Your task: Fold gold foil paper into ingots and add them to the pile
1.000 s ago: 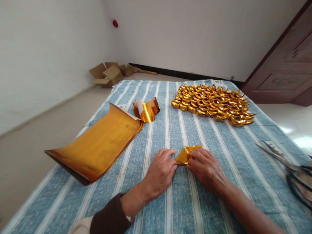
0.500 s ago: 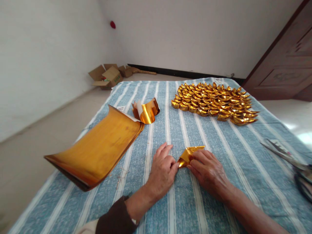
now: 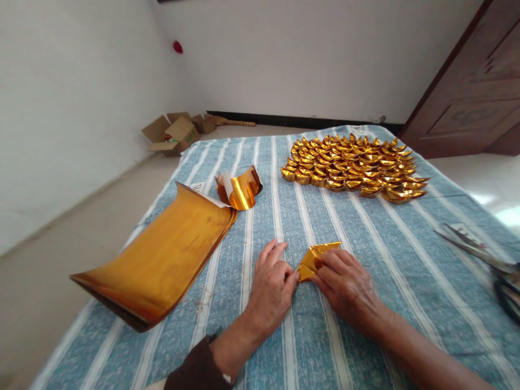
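Centrally, item one: both hands pinched a folded gold paper piece [image 3: 314, 259] on the striped cloth [image 3: 365, 238].

Left hand [image 3: 271, 287] lay palm down, fingers loosely spread, its thumb tip touching the piece's near-left corner; right hand [image 3: 345, 281] pressed fingertips onto the piece's right side, holding it flat against the cloth. Stack of gold sheets [image 3: 162, 257] lay at ten o'clock from the hands, its edges curling upward. Curled gold strip [image 3: 239, 189] stood just beyond the stack's far corner, at eleven o'clock. Rows of finished gold ingots [image 3: 353, 168] were set at one o'clock, well apart from the hands. Scissors [image 3: 479, 254] lay at three o'clock, near the cloth's edge. Open cardboard boxes [image 3: 174, 132] sat on the floor by the wall, at eleven o'clock.
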Demonstrator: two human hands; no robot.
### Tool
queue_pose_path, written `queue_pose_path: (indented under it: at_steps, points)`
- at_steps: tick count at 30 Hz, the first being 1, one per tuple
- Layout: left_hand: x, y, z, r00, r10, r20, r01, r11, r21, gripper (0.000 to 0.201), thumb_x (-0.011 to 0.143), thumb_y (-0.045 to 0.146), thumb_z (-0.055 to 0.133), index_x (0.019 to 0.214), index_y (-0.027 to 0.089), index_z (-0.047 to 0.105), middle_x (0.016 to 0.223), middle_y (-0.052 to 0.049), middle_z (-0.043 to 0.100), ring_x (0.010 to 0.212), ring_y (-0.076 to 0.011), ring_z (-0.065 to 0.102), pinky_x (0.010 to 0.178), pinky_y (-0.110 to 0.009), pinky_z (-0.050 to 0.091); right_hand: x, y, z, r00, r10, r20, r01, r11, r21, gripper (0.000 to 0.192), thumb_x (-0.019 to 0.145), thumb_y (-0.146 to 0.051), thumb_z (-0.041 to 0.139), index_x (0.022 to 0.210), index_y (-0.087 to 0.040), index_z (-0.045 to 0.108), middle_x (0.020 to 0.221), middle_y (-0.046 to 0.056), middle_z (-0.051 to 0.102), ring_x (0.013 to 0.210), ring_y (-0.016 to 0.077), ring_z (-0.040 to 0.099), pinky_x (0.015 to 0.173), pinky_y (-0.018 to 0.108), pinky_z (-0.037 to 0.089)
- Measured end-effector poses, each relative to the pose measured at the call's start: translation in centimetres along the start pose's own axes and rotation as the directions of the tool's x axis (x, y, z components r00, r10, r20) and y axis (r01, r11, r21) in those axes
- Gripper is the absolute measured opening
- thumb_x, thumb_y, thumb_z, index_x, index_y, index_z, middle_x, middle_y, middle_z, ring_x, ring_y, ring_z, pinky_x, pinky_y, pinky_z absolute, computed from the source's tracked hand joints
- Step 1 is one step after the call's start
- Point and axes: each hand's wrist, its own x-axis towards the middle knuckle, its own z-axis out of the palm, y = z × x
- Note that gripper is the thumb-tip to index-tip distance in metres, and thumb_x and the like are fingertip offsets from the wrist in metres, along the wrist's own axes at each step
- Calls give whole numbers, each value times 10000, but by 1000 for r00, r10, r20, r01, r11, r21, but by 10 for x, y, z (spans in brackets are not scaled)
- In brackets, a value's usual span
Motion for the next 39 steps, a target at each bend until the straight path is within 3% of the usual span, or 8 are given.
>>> queue_pose_path:
  at_steps: [12, 29, 39]
  points:
    - [0, 2, 2, 999, 10, -42, -7, 998, 65, 189, 880, 98, 528, 704, 167, 522, 1327, -162, 553, 1324, -340, 396, 1050, -596, 393, 3, -5, 2, 997, -17, -76, 14, 999, -40, 290, 961, -211, 501, 685, -166, 577, 774, 58, 589, 854, 205, 544, 778, 351, 472]
    - [0, 1, 3, 997, 27, -74, -21, 997, 78, 200, 886, 114, 540, 697, 174, 512, 1304, -169, 566, 1309, -337, 414, 1031, -599, 415, 4, -6, 2, 996, -25, -90, 20, 998, -51, 285, 955, -196, 502, 682, -168, 577, 776, 59, 591, 836, 203, 531, 777, 348, 449]
    - [0, -2, 6, 989, 99, -108, -82, 985, 152, 211, 911, 118, 489, 708, 174, 496, 1273, -167, 566, 1284, -328, 432, 1025, -577, 439, 3, -5, 3, 999, -27, -26, 24, 995, -96, 303, 960, -200, 484, 676, -178, 586, 750, 56, 567, 808, 204, 496, 771, 357, 437]
